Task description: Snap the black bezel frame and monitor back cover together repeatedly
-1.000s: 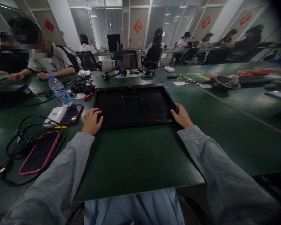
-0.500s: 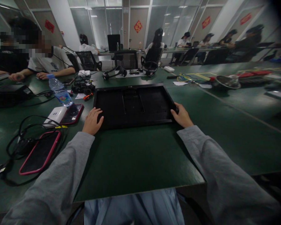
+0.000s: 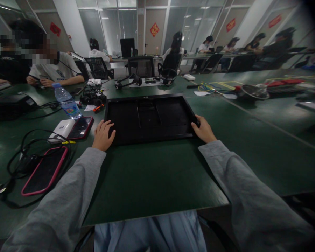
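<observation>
Black panel (image 3: 150,117) lies flat on the green table (image 3: 152,182) at 12 o'clock, recessed side up, inner detail too dark to read. Left hand (image 3: 103,134) rests open, fingers spread on its near-left corner; right hand (image 3: 204,129) grips the near-right corner, fingertips hidden behind the rim. At 9 o'clock: phone (image 3: 44,170) amid cables (image 3: 23,154), bottle (image 3: 67,101) at 10.
</observation>
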Motion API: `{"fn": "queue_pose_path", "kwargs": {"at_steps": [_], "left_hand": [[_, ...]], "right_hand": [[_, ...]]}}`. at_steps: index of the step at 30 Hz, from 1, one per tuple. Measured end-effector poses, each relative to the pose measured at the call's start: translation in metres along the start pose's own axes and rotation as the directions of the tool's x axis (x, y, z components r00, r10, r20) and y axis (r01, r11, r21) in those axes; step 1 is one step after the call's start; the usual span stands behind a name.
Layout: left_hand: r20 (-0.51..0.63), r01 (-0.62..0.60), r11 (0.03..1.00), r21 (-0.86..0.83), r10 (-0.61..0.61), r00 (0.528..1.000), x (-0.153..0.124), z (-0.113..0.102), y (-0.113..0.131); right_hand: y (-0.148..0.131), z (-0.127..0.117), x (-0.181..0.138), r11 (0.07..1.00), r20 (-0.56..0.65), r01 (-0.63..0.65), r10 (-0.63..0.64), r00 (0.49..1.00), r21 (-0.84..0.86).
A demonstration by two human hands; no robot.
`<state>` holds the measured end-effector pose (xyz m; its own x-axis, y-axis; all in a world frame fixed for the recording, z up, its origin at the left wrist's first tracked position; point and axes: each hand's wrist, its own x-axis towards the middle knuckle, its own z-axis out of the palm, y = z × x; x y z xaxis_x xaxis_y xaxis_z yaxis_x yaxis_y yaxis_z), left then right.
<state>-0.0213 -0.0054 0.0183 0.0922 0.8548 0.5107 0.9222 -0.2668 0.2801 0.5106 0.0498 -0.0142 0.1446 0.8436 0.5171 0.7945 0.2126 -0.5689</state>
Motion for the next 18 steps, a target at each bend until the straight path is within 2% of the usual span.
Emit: {"fn": "queue_pose_path", "kwargs": {"at_steps": [18], "left_hand": [[0.02,-0.013,0.997,-0.073,0.015,1.0,0.0031,0.004,-0.009]], "right_hand": [[0.0007,-0.0013,0.0006,1.0,0.005,0.006,-0.006,1.0,-0.018]]}}
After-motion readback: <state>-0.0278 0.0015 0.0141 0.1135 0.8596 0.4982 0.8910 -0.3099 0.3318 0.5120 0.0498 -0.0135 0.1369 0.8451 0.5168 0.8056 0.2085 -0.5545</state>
